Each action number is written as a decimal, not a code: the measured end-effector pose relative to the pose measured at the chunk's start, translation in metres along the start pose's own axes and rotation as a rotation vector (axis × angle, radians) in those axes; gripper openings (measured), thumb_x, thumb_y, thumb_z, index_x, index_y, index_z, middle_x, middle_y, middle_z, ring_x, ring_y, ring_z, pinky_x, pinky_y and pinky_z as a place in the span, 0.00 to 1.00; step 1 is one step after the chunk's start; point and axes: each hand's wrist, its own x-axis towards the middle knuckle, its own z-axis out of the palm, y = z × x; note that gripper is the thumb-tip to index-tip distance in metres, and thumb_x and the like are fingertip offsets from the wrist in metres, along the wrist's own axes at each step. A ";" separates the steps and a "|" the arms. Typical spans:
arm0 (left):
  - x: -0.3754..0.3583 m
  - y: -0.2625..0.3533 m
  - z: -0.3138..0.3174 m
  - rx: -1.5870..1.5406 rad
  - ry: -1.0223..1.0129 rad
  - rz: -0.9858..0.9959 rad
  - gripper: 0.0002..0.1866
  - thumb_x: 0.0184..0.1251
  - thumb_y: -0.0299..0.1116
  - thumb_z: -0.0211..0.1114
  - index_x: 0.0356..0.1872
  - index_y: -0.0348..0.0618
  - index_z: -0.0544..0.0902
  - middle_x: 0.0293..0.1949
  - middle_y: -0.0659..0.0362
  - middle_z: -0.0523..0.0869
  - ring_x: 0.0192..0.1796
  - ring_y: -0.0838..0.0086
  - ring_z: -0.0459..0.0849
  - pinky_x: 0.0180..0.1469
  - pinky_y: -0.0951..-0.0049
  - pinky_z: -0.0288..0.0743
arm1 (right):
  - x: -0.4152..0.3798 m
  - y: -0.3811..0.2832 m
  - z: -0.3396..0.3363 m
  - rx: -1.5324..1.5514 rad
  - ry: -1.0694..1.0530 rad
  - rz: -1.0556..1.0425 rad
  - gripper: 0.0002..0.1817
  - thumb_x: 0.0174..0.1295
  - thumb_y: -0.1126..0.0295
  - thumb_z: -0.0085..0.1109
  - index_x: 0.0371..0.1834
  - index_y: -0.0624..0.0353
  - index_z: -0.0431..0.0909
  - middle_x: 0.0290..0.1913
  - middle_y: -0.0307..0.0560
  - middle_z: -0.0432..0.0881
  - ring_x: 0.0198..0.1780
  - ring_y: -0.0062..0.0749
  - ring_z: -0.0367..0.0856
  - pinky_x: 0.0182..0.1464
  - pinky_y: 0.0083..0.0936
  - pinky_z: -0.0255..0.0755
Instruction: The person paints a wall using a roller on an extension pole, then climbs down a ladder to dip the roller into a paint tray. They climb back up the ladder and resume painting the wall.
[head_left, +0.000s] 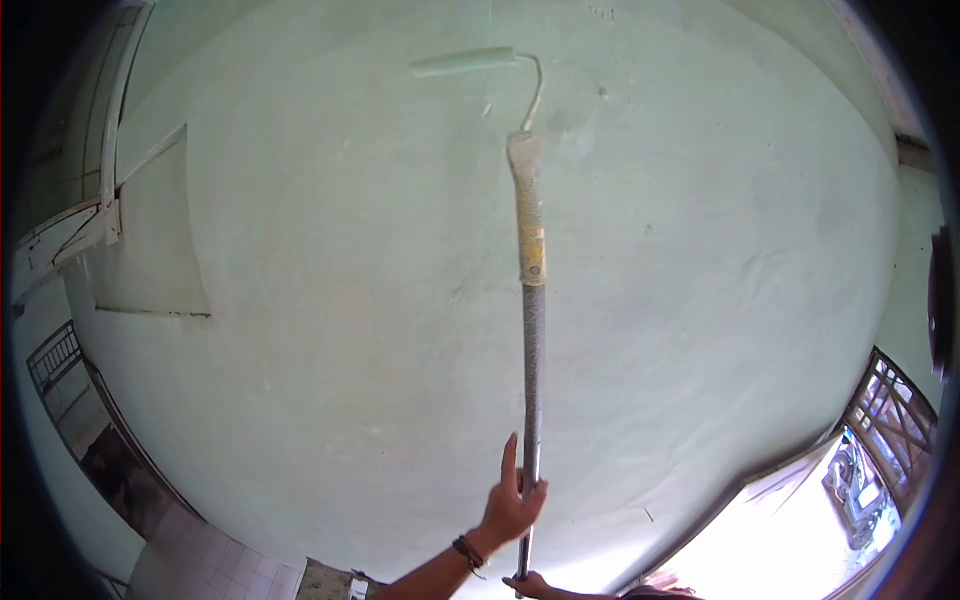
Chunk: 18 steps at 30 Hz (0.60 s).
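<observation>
Roller: the paint roller (463, 62) lies flat against the pale green ceiling (300, 250), far up and slightly left, its wire frame bending down to the yellow-taped handle (529, 215).
Pole: a grey extension pole (533, 370) runs from the handle to the near edge.
Left hand: the left hand (512, 505) wraps the pole loosely, forefinger pointing up along it, a bracelet (468, 551) at the wrist.
Right hand: the right hand (530, 585) sits at the pole's foot, mostly cut off; grip cannot be told.
Risk: with a loose upper grip, the long pole could twist or sway, so the roller skids and streaks.
Risk: paint could drip down onto the person.
</observation>
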 end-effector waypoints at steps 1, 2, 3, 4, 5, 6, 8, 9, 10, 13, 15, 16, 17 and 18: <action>0.001 0.003 -0.004 -0.026 -0.006 0.000 0.41 0.61 0.33 0.62 0.68 0.34 0.45 0.22 0.57 0.79 0.24 0.74 0.80 0.28 0.74 0.73 | 0.000 0.008 -0.002 -0.047 -0.053 0.037 0.29 0.53 0.37 0.57 0.26 0.57 0.79 0.23 0.42 0.80 0.28 0.29 0.78 0.38 0.28 0.72; 0.004 0.007 -0.009 -0.048 -0.007 0.002 0.40 0.61 0.34 0.63 0.67 0.33 0.49 0.22 0.57 0.79 0.24 0.76 0.80 0.28 0.75 0.73 | 0.002 0.013 -0.005 -0.097 -0.108 0.068 0.31 0.50 0.34 0.57 0.26 0.55 0.81 0.24 0.42 0.82 0.30 0.30 0.79 0.42 0.28 0.72; 0.004 0.018 -0.014 -0.115 0.031 -0.025 0.33 0.62 0.34 0.63 0.63 0.34 0.58 0.22 0.59 0.78 0.24 0.79 0.79 0.28 0.78 0.74 | 0.003 0.025 -0.006 -0.151 -0.125 0.041 0.35 0.46 0.29 0.55 0.27 0.56 0.80 0.23 0.43 0.81 0.30 0.33 0.81 0.41 0.32 0.74; 0.005 0.029 -0.020 -0.115 0.037 -0.043 0.33 0.62 0.34 0.63 0.63 0.34 0.58 0.22 0.59 0.78 0.24 0.79 0.79 0.28 0.78 0.74 | 0.010 0.041 -0.005 -0.265 -0.124 0.005 0.37 0.45 0.28 0.54 0.31 0.54 0.82 0.29 0.47 0.83 0.37 0.38 0.82 0.45 0.33 0.73; 0.005 0.039 -0.028 -0.218 0.042 -0.096 0.28 0.63 0.32 0.61 0.60 0.33 0.59 0.23 0.60 0.78 0.24 0.79 0.79 0.30 0.77 0.75 | 0.008 0.044 -0.008 -0.332 -0.120 -0.018 0.37 0.44 0.27 0.54 0.32 0.54 0.82 0.32 0.49 0.83 0.40 0.40 0.82 0.47 0.33 0.73; 0.004 0.044 -0.033 -0.322 0.052 -0.153 0.24 0.65 0.30 0.59 0.57 0.32 0.61 0.24 0.61 0.77 0.25 0.78 0.79 0.32 0.76 0.77 | 0.005 0.049 -0.011 -0.401 -0.121 -0.041 0.38 0.43 0.26 0.54 0.33 0.54 0.82 0.35 0.51 0.83 0.43 0.43 0.81 0.48 0.34 0.73; -0.009 0.041 -0.042 -0.319 0.114 -0.151 0.17 0.66 0.30 0.58 0.50 0.35 0.63 0.24 0.61 0.75 0.24 0.79 0.78 0.31 0.76 0.77 | -0.002 0.047 -0.014 -0.361 -0.025 -0.075 0.37 0.43 0.27 0.56 0.33 0.54 0.82 0.35 0.50 0.83 0.41 0.44 0.82 0.47 0.34 0.73; -0.015 0.034 -0.047 -0.304 0.136 -0.119 0.14 0.67 0.29 0.57 0.48 0.36 0.64 0.24 0.61 0.75 0.25 0.79 0.78 0.31 0.75 0.77 | -0.008 0.035 -0.016 -0.336 0.033 -0.106 0.36 0.43 0.29 0.58 0.33 0.55 0.82 0.34 0.50 0.83 0.41 0.44 0.82 0.47 0.34 0.73; -0.022 0.027 -0.051 -0.288 0.159 -0.087 0.12 0.67 0.29 0.56 0.45 0.37 0.64 0.24 0.61 0.75 0.25 0.78 0.78 0.31 0.75 0.77 | -0.017 0.018 -0.017 -0.311 0.089 -0.136 0.35 0.44 0.31 0.59 0.33 0.55 0.82 0.33 0.50 0.83 0.40 0.43 0.82 0.46 0.34 0.74; -0.047 0.002 -0.060 -0.275 0.222 -0.170 0.10 0.68 0.29 0.55 0.42 0.39 0.64 0.25 0.60 0.73 0.26 0.79 0.77 0.31 0.73 0.78 | -0.037 -0.037 -0.014 -0.157 0.160 -0.278 0.29 0.48 0.39 0.63 0.26 0.58 0.80 0.25 0.50 0.81 0.32 0.41 0.81 0.38 0.33 0.73; -0.062 -0.006 -0.063 -0.283 0.263 -0.224 0.10 0.68 0.30 0.55 0.41 0.40 0.64 0.25 0.60 0.73 0.26 0.78 0.77 0.32 0.74 0.78 | -0.050 -0.084 -0.012 -0.111 0.161 -0.310 0.27 0.50 0.44 0.65 0.18 0.61 0.76 0.17 0.48 0.76 0.21 0.33 0.74 0.28 0.33 0.68; -0.065 -0.005 -0.066 -0.274 0.296 -0.235 0.10 0.68 0.30 0.55 0.41 0.40 0.64 0.25 0.60 0.73 0.26 0.78 0.77 0.32 0.74 0.78 | -0.044 -0.092 -0.006 -0.073 0.132 -0.292 0.29 0.50 0.44 0.66 0.14 0.62 0.74 0.12 0.44 0.72 0.17 0.26 0.68 0.24 0.32 0.65; -0.065 -0.004 -0.068 -0.249 0.302 -0.219 0.10 0.69 0.31 0.55 0.40 0.39 0.64 0.26 0.60 0.73 0.26 0.78 0.77 0.32 0.74 0.77 | -0.038 -0.097 -0.001 -0.070 0.105 -0.268 0.30 0.50 0.45 0.66 0.12 0.62 0.72 0.11 0.43 0.70 0.17 0.24 0.66 0.23 0.32 0.64; -0.067 -0.001 -0.072 -0.227 0.307 -0.210 0.10 0.69 0.32 0.55 0.40 0.39 0.64 0.26 0.60 0.74 0.27 0.78 0.77 0.33 0.74 0.77 | -0.036 -0.099 0.005 -0.068 0.078 -0.236 0.31 0.50 0.45 0.66 0.10 0.62 0.70 0.10 0.41 0.68 0.16 0.22 0.64 0.22 0.31 0.62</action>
